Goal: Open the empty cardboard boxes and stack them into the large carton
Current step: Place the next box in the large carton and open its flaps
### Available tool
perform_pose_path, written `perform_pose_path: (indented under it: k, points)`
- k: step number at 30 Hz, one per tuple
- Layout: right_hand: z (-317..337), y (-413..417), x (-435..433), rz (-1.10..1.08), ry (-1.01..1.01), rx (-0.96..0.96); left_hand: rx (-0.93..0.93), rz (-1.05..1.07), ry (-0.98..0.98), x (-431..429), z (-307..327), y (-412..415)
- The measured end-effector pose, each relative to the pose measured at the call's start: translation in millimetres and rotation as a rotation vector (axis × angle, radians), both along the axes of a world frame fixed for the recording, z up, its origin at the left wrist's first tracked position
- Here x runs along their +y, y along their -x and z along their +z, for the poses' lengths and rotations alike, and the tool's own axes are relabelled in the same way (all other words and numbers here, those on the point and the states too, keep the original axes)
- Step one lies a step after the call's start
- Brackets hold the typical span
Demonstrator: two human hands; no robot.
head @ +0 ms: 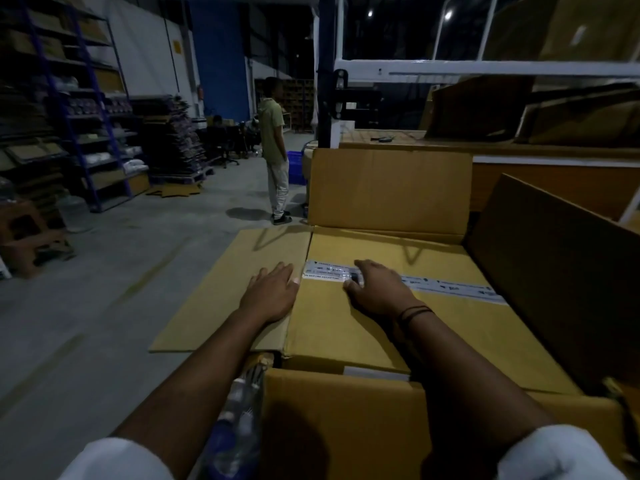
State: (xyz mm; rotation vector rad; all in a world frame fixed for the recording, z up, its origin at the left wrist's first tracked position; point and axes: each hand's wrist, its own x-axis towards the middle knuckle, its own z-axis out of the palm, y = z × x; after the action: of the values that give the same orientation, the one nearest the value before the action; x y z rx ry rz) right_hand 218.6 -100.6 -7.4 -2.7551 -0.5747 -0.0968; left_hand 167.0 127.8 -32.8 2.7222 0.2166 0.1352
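Note:
A large open carton [391, 188] stands in front of me with its flaps spread: one upright at the back, one lying out to the left [225, 289], one raised at the right [554, 271]. Inside lies a flat brown cardboard box [346, 327] with a strip of printed tape [450, 287] across its top. My left hand [273, 292] lies flat with straight fingers on the left flap at the box's edge. My right hand [377, 289] presses palm-down on the tape, fingers slightly bent.
A person [275, 147] stands on the concrete floor beyond the carton's left. Shelving racks [69, 116] with stacked cardboard line the left wall. A wooden table [519, 157] with more cartons is behind at right. A plastic bottle [239, 417] sits by the carton's near-left corner.

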Motion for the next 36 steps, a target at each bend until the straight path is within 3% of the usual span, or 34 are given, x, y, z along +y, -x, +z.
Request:
perform_pose_path:
  k: [4,8,18,26,32,36]
  points:
    - [1.3,-16.4,-36.6,-0.175,0.067,0.089,-0.099,-0.092,-0.014,-25.0,5.1,-7.0]
    - [10.8,-17.2,-44.9,-0.180,0.099,0.139,-0.135,-0.163,-0.075,-72.7,21.3,-12.4]
    - [64.9,4.5,-50.8,-0.189,0.102,-0.038,-0.280,-0.271,-0.230,-123.9,60.2,-16.1]
    - [109.5,53.1,-69.4,-0.133,0.084,-0.191,-0.458,-0.168,-0.382,-156.2,97.6,19.2]
    - [136.1,93.4,-88.1,-0.049,0.008,-0.300,-0.630,-0.104,-0.383,-170.2,124.4,56.8]
    - [148.3,120.1,-93.6,0.000,-0.050,-0.233,-0.638,-0.007,-0.389,-177.2,141.2,85.8]
